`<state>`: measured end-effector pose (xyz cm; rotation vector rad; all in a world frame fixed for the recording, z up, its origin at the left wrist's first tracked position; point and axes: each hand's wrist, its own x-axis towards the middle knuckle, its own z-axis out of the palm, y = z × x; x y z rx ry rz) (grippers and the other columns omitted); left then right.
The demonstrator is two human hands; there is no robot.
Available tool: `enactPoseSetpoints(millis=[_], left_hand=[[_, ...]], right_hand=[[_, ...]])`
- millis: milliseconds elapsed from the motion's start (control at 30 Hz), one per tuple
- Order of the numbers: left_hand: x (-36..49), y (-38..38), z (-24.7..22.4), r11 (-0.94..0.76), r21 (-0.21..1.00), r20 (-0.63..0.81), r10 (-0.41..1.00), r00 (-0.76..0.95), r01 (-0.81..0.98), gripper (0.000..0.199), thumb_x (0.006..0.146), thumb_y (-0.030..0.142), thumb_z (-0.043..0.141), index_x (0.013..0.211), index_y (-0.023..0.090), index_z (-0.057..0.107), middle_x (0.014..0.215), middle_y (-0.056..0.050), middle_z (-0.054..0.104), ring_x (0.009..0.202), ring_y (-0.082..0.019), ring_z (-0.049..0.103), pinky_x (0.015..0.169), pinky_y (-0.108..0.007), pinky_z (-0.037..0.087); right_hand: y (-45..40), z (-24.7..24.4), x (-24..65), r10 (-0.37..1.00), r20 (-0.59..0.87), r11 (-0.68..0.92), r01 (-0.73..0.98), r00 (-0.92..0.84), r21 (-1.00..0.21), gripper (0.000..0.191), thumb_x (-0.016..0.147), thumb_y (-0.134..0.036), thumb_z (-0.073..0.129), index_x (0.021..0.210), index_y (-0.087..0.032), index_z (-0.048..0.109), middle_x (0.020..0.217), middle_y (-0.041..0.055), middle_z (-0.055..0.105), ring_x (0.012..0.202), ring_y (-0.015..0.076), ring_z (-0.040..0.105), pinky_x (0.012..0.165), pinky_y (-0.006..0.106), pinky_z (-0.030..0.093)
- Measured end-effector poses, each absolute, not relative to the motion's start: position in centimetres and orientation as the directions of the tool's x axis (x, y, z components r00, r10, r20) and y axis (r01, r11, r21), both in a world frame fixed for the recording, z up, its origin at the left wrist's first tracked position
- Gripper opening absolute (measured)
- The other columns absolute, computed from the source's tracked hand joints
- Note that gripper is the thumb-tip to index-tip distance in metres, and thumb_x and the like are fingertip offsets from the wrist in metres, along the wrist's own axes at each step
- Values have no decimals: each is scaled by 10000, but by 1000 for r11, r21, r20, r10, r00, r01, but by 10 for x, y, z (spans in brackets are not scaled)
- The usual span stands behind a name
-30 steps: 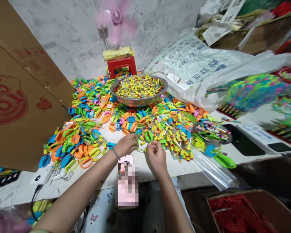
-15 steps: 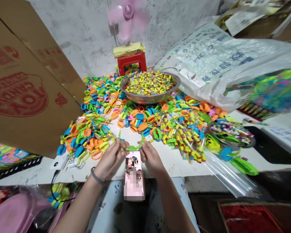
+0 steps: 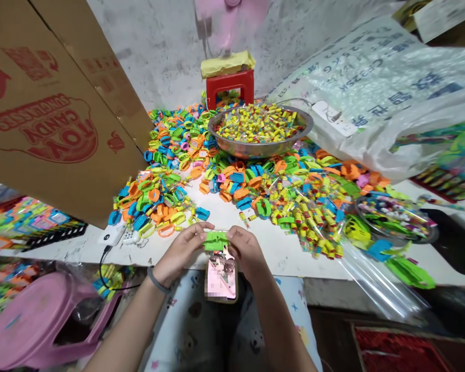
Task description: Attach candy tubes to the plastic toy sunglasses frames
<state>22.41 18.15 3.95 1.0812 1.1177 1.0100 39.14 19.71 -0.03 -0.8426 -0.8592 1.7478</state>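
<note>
Between my left hand (image 3: 183, 253) and my right hand (image 3: 248, 252) is a green plastic toy watch (image 3: 216, 241), its broad side facing me. The fingers of each hand pinch one end of it, just above the table's front edge. Right below it a phone (image 3: 221, 279) with a lit pink screen leans upright, its top partly covered by the toy watch. Ahead of my hands lie loose orange, blue and green toy watches (image 3: 238, 181). A heap of small yellow-capped tubes (image 3: 294, 212) lies to the right of them.
A metal bowl (image 3: 251, 150) full of yellow-capped pieces stands behind, near a red stool (image 3: 230, 77). On the left is a large cardboard box (image 3: 62, 170); a pink stool (image 3: 31, 320) stands below. Clear plastic sleeves (image 3: 383, 284) overhang the table edge at right, near a small dish (image 3: 430, 235).
The green toy watch was spread in a wide U between my hands; now it is flatter and more compact, with my hands closer together. The whole view has shifted, so things sit farther right.
</note>
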Motion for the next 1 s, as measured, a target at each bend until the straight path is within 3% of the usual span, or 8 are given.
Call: enactPoseSetpoints(millis=[200, 367, 467, 600, 800, 1000], left_hand=[[222, 178, 40, 78, 996, -83, 987, 139, 39, 260, 792, 311, 646, 635, 166, 497, 1133, -76, 607, 919, -183, 545, 774, -263, 411], [220, 176, 43, 127, 992, -127, 981, 147, 8, 245, 776, 296, 640, 638, 167, 484, 1161, -78, 607, 1009, -212, 554, 794, -267, 415], [219, 175, 45, 168, 986, -167, 976, 143, 7, 248, 764, 285, 642, 636, 167, 466, 1176, -74, 603, 952, -195, 560, 774, -263, 413], [217, 174, 45, 138, 989, -145, 980, 135, 58, 220, 777, 268, 619, 653, 167, 468, 1188, -70, 608, 893, -171, 554, 767, -262, 399], [213, 172, 44, 78, 978, -112, 979, 171, 196, 249, 814, 281, 613, 663, 173, 448, 1187, -99, 610, 1008, -202, 559, 819, -281, 387], [203, 174, 45, 37, 958, -123, 948, 292, 283, 257, 857, 341, 625, 717, 158, 511, 1254, -112, 582, 1134, -208, 543, 903, -288, 387]], right_hand=[[195, -2, 388, 953, -142, -264, -499, -269, -826, 298, 688, -367, 671, 571, -213, 444, 380, -108, 321, 395, 56, 213, 443, 225, 121], [194, -4, 385, 943, -147, -293, -537, -298, -791, 271, 713, -354, 627, 586, -227, 424, 387, -104, 320, 399, 69, 206, 450, 235, 154], [194, -3, 383, 943, -130, -289, -553, -308, -782, 275, 716, -372, 605, 579, -231, 412, 388, -99, 318, 392, 75, 228, 450, 240, 183], [194, -1, 382, 953, -133, -251, -462, -274, -851, 265, 683, -368, 625, 566, -221, 438, 403, -100, 309, 406, 66, 220, 443, 227, 164], [193, -1, 382, 957, -151, -205, -214, -247, -955, 228, 660, -315, 648, 574, -202, 469, 447, -91, 355, 422, 63, 300, 433, 205, 203], [194, -6, 390, 900, -109, -211, -203, -422, -956, 262, 723, -356, 701, 849, -223, 513, 571, -96, 448, 478, 74, 369, 483, 195, 306]])
